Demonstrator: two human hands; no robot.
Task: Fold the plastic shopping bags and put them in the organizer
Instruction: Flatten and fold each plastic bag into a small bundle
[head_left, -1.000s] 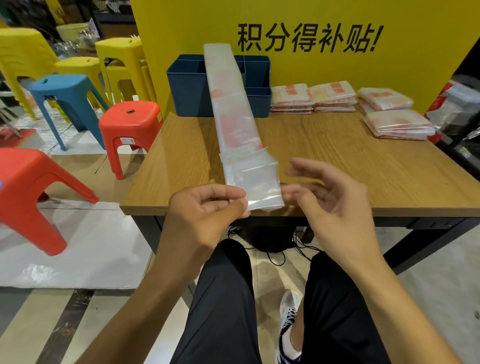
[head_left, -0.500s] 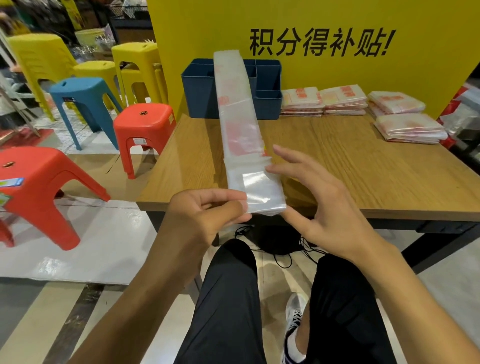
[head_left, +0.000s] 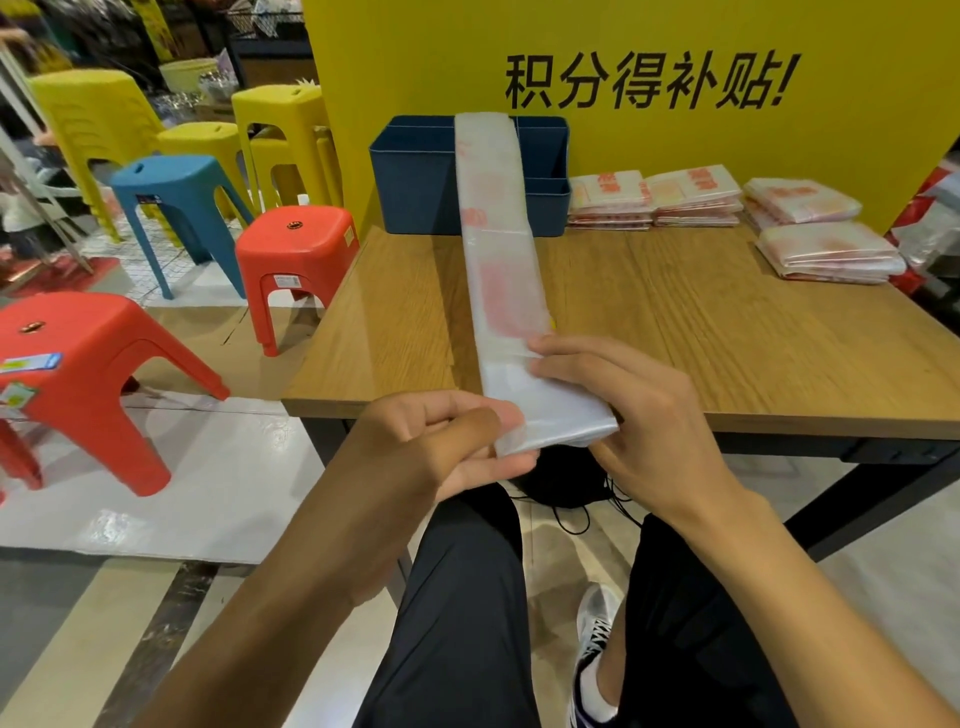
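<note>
Left hand (head_left: 441, 447) at the lower centre of the frame pinches the near left corner of a long, narrow strip of translucent white plastic shopping bag with faded red print (head_left: 501, 270), thumb on top and fingers curled beneath. Right hand (head_left: 639, 415), just right of it, cups the opposite side of that same end, its fingers wrapped over the top of the strip and pressing it. The strip runs from the near table edge up through the middle of the frame, its far end lying over the dark blue rectangular plastic organizer (head_left: 415, 176) at the back of the wooden table (head_left: 727, 322).

The step in hand looks like the start of the short end-over-end folding: the bag is already narrowed lengthwise, and the near end sits bunched between the two hands. The next move likely calls for turning that end over onto the strip and creasing it flat, keeping both long edges aligned so the packet stays square.

The held end overhangs the front edge of the table, so slack plastic could slip off there. Bare tabletop lies on both sides of the strip. Stacks of flat folded bags (head_left: 696, 195) sit at the upper right, well apart from the hands, and coloured plastic stools (head_left: 296, 244) stand off the table at the left
</note>
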